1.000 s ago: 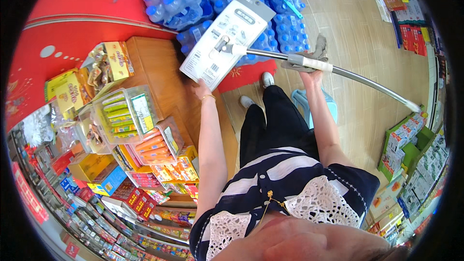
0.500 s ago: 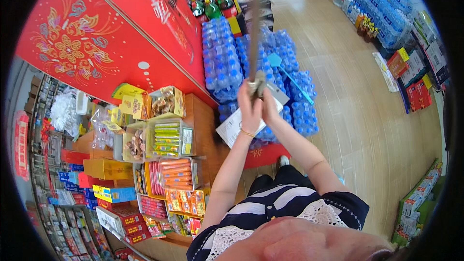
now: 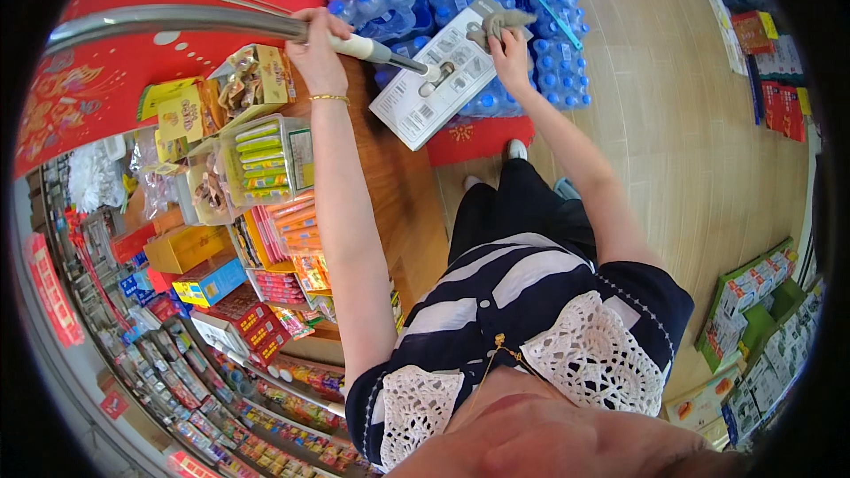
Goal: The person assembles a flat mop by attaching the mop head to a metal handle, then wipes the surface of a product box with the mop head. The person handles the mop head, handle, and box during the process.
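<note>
My left hand is wrapped round a silver metal pole with a white collar and a thinner lower rod. The pole slants from the far left toward a long white box printed with small pictures. Its white end fitting lies over the box's face; whether the two touch, I cannot tell. Beside the box's far right end, my right hand is closed on a crumpled grey-beige cloth. Packs of blue-capped water bottles are stacked behind and beside the box.
A wooden counter stands at my left, with tubs of snacks and small boxes. Beyond it rises a red panel. A light blue fly swatter lies on the bottles. Tiled floor stretches to the right, with cartons along the edge.
The pole has swung from pointing away to lying toward the left. My hands, formerly together on it, are apart, the right now on the cloth. The view has tilted downward.
</note>
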Demonstrator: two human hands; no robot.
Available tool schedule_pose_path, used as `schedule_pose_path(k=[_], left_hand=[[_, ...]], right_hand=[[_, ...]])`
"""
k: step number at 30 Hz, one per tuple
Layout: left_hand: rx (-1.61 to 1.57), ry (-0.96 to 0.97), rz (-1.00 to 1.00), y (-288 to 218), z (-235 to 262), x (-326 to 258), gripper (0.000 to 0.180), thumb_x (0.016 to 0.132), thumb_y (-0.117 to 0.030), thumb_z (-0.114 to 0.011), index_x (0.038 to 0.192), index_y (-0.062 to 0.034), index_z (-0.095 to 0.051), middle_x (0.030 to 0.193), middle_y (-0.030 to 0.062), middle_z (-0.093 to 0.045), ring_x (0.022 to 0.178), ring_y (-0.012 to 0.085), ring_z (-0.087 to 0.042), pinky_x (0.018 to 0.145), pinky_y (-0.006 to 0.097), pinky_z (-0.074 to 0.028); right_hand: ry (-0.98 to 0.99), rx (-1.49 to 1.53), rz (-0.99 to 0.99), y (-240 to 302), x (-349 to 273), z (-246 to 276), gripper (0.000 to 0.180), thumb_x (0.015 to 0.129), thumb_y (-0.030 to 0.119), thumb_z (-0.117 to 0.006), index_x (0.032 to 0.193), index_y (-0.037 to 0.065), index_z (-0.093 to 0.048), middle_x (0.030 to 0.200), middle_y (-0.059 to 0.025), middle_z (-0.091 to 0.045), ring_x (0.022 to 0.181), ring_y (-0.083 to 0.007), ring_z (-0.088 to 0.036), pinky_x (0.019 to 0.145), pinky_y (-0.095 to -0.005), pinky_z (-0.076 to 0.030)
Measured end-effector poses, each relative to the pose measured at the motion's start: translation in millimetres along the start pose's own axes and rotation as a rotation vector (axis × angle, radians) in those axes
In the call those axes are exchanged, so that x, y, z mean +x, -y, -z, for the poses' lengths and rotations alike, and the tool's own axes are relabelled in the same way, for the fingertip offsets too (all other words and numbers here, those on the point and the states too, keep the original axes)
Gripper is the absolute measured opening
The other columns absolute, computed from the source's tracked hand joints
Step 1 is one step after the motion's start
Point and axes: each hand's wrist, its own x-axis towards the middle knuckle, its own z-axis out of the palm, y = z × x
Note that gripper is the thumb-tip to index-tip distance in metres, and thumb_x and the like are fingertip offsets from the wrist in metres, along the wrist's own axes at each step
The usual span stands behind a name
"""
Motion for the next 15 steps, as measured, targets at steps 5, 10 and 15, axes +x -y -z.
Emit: schedule_pose_path(k=[5, 10, 15], left_hand=[[-0.077, -0.263, -0.02, 11, -7, 21, 0.007, 0.083, -0.003, -0.051, 0.084, -0.0058, -0.044, 0.054, 0.0041, -0.042, 0.045, 0.015, -0.041, 0.047, 0.032, -0.041], [-0.057, -0.465, -0.013, 18, 33, 35, 0.011, 0.081, -0.012, -0.052, 0.082, -0.0079, -0.042, 0.051, 0.0019, -0.037, 0.04, 0.014, -0.036, 0.043, 0.032, -0.037], [0.056, -0.582, -0.071, 18, 34, 37, 0.013, 0.08, -0.013, -0.048, 0.074, -0.0092, -0.037, 0.051, 0.0015, -0.035, 0.041, 0.0134, -0.033, 0.044, 0.032, -0.035]], right_hand=[[0.19, -0.725, 0.409, -51, -37, -20, 0.035, 0.08, 0.017, -0.057, 0.11, -0.002, -0.057, 0.117, -0.0158, -0.053, 0.107, -0.0358, -0.047, 0.093, -0.0452, -0.037], [0.608, -0.369, 0.344, -1, -148, -77, 0.041, 0.078, 0.02, -0.058, 0.112, -0.004, -0.055, 0.118, -0.0179, -0.051, 0.121, -0.0351, -0.042, 0.107, -0.0461, -0.028], [0.828, -0.339, 0.488, -34, -81, -45, 0.034, 0.08, 0.013, -0.055, 0.112, 0.001, -0.057, 0.116, -0.0131, -0.053, 0.114, -0.0304, -0.047, 0.099, -0.0393, -0.038]])
